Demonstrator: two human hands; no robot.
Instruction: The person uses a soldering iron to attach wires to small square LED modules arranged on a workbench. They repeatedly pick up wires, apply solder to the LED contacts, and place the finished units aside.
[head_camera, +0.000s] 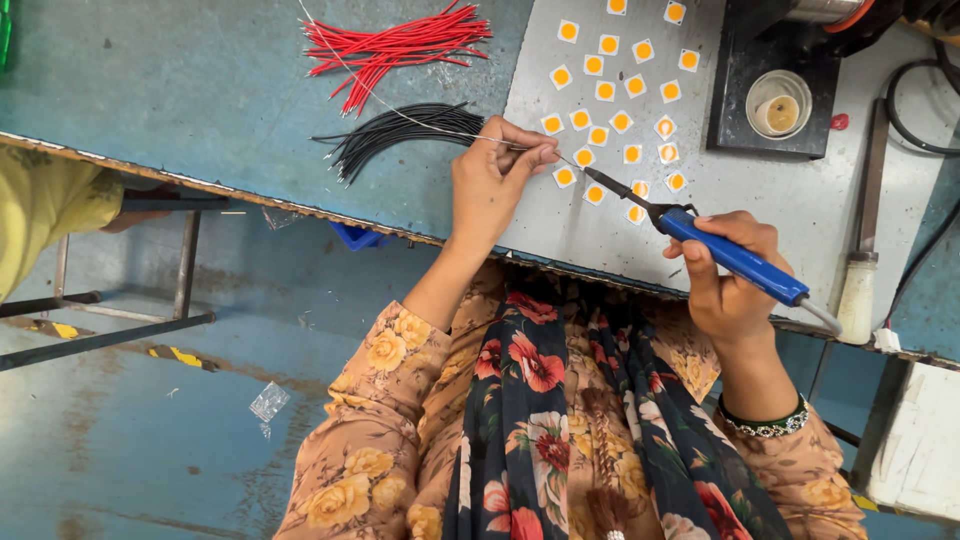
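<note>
My left hand (495, 180) pinches a thin silver solder wire (400, 112) that runs up and to the left across the bench. My right hand (733, 280) grips a blue-handled soldering iron (735, 258). Its dark tip (600, 180) meets the end of the wire over a small white square chip with a yellow centre (565, 176). Several more of these squares (620, 95) lie scattered on the grey metal plate (760, 200).
A bundle of red wires (395, 45) and a bundle of black wires (400, 130) lie on the blue bench (180, 80). A black stand with a round tin (778, 105) sits at the plate's far right. Another person's yellow sleeve (45, 200) shows at left.
</note>
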